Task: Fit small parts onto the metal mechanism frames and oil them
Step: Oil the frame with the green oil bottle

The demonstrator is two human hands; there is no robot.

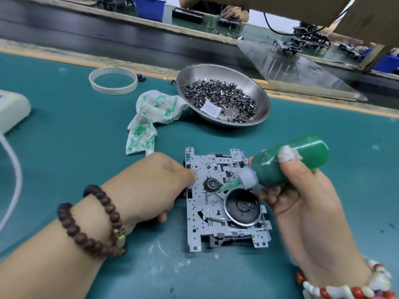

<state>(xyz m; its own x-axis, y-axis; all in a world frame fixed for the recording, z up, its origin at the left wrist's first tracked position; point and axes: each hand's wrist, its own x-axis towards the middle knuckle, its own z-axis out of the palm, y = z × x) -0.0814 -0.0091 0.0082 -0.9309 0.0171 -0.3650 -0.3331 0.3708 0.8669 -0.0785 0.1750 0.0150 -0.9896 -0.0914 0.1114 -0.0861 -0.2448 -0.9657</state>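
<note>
A: Going left to right, what is on the worktop (64, 130)?

B: At the far left a white device (11, 111), then a ring of tape (113, 80) further back, and a crumpled white-and-green cloth (151, 117). Beyond the cloth sits a steel bowl (262, 98) heaped with small metal parts (222, 98).

A: And the hands?

B: The left hand (149, 188) rests on the left edge of the metal mechanism frame (200, 229), fingers curled against it to steady it flat on the worktop. The right hand (302, 195) is wrapped around a green oil bottle (289, 160), tilted so its nozzle (228, 185) points down at a small black wheel (212, 184) near the frame's middle. A larger black flywheel (241, 207) lies just right of that.

A: How would the frame handle?

B: I judge it stiff and light, thin stamped sheet with sharp punched edges, so the outer rails are the place to take it, not the levers and springs inside, which look easy to bend. The bottle looks soft and squeezable, probably slick with oil; a gentle press should do. Too much would flood the wheel.
</note>
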